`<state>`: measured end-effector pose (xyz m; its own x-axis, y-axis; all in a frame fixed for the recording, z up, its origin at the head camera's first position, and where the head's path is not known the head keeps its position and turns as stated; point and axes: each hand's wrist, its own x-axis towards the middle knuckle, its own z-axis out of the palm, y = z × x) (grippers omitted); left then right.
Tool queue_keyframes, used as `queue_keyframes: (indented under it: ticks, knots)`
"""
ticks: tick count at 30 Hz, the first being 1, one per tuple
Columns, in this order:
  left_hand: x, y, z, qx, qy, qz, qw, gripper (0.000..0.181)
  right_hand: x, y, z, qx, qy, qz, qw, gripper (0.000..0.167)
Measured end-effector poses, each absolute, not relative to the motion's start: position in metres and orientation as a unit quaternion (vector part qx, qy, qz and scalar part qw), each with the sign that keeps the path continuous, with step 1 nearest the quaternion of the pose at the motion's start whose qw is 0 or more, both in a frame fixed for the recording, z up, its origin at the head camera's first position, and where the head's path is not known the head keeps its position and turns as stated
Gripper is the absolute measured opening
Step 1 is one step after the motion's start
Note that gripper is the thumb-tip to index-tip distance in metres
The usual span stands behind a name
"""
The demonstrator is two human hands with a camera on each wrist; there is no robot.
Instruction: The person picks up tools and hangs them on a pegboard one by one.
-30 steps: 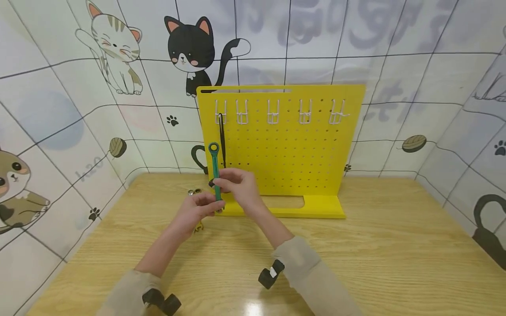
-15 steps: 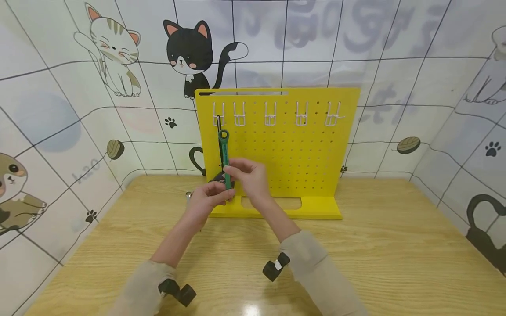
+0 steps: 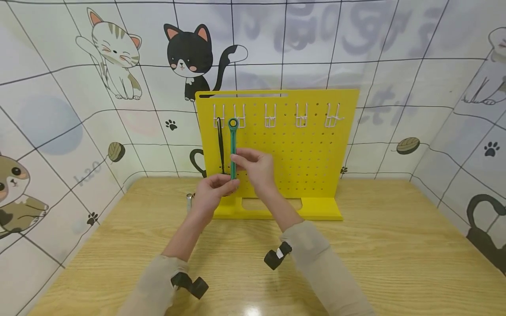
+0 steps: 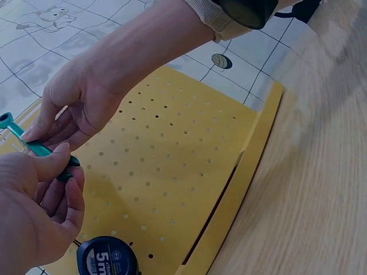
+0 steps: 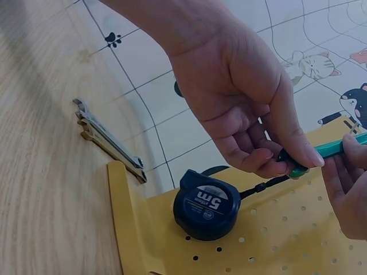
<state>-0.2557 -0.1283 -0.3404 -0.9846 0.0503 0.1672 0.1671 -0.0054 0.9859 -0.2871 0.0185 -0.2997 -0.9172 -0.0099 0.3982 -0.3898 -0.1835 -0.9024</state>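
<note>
At the left part of the yellow pegboard: I hold a green wrench upright, well above the surface, its ring end at the top.
Left grip: my thumb and fingers pinch the wrench at its lower end, covering part of that end.
Right grip: pinching too, thumb and fingers on the shaft, above my left.
Ring end: from the head view it overlaps the second white hook from the left; whether it touches the wire, I cannot tell.
First white hook: just left of my wrench, with a black strap looped over it.
Tape measure: hanging on that strap against the pegboard, marked 5m; my left grip mostly hides it in the head view.
Other hooks: three more to my right, in the same row.
Loose wrenches: a few, silver and golden, lying side by side on the surface, left of the pegboard's base.
Sleeves: beige on both my arms, each with a black device at the cuff.
Wall: white, black-lined, printed with cartoon cats, behind the pegboard.
</note>
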Motion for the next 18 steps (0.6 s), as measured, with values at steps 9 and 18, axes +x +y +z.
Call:
queue_keyframes:
  ticks: [9,18]
  knots:
    - [-0.264,-0.121,-0.338,-0.076,-0.676,-0.730,0.068,0.023,-0.297,0.020,-0.294,0.161,-0.609,0.765,0.133,0.020]
    - [-0.271,-0.114,-0.342,-0.057,-0.675,-0.732,0.079,0.023,-0.307,0.023,-0.296,0.150,-0.616,0.763,0.126,0.020]
